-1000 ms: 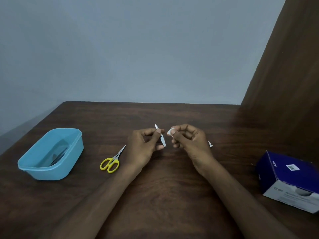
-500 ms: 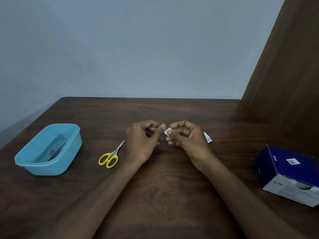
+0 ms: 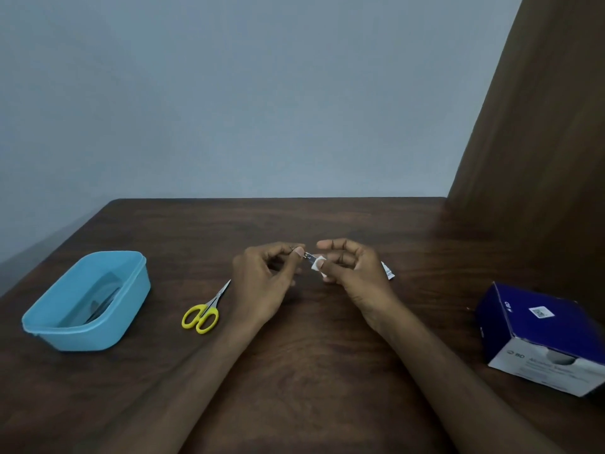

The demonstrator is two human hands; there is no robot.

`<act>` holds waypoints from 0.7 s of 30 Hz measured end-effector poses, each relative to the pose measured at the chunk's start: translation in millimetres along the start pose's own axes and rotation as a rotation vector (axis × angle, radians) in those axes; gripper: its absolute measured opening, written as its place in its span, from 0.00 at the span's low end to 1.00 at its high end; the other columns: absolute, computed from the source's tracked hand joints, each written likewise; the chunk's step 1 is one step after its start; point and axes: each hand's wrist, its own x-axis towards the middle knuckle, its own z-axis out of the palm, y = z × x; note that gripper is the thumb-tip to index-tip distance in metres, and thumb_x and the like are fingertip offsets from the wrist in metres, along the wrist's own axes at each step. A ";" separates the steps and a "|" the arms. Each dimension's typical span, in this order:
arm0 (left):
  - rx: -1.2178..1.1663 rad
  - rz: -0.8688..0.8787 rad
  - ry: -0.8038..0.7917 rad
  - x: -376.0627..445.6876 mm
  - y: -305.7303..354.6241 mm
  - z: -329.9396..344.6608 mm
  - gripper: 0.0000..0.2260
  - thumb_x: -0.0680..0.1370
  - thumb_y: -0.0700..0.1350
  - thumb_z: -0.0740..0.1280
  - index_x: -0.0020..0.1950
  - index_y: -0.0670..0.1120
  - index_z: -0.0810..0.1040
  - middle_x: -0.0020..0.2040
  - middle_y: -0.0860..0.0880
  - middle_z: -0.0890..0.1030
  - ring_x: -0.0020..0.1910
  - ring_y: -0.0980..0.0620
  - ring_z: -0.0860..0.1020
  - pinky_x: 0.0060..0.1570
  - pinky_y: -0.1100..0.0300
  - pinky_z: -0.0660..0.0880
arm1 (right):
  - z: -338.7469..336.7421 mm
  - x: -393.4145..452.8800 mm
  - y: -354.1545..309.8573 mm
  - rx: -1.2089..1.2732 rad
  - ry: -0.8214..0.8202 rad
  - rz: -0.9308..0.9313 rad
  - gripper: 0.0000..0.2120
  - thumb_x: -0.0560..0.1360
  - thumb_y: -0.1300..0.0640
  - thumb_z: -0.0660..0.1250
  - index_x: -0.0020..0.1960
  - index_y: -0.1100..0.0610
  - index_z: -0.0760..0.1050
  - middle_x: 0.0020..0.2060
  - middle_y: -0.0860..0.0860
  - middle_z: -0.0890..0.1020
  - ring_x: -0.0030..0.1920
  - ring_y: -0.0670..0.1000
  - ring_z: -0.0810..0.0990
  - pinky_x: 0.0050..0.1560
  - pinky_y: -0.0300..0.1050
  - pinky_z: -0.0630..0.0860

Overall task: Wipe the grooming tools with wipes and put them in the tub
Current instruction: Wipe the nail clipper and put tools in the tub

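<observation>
Table (image 3: 311, 371): dark wood.
Tub (image 3: 108, 332): blue, far left.
Wipe box (image 3: 523, 326): right edge.
Left hand (image 3: 262, 283): pinches small metal tool (image 3: 308, 256) mid-table.
Right hand (image 3: 353, 276): thumb presses white wipe (image 3: 317, 264) onto tool.
Scissors (image 3: 204, 311): yellow-handled, between tub and left hand.

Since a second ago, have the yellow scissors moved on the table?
No. The yellow scissors keep the same gap and angle to the blue tub on their left, blades pointing away from the person. Only the camera view has shifted.
</observation>
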 end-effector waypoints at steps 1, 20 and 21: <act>0.009 0.006 0.002 0.4 -0.7 -0.3 0.05 0.81 0.48 0.74 0.49 0.53 0.90 0.39 0.53 0.88 0.35 0.52 0.88 0.37 0.45 0.86 | -0.1 0.3 -0.1 -0.012 0.012 -0.006 0.11 0.76 0.66 0.77 0.56 0.57 0.82 0.39 0.52 0.88 0.40 0.47 0.83 0.43 0.42 0.81; 0.089 0.069 -0.052 0.2 1.7 -1.8 0.05 0.81 0.51 0.74 0.52 0.55 0.90 0.47 0.63 0.88 0.33 0.60 0.85 0.36 0.63 0.80 | 3.4 0.5 1.6 -0.085 0.114 -0.070 0.14 0.73 0.54 0.81 0.56 0.53 0.83 0.44 0.57 0.89 0.44 0.46 0.86 0.43 0.44 0.78; 0.092 0.070 -0.053 -0.6 2.3 -1.3 0.04 0.81 0.51 0.74 0.52 0.55 0.90 0.46 0.63 0.88 0.33 0.60 0.85 0.35 0.63 0.80 | 3.3 0.4 1.5 -0.087 0.112 -0.070 0.13 0.74 0.55 0.81 0.56 0.53 0.83 0.44 0.56 0.89 0.43 0.46 0.85 0.42 0.42 0.78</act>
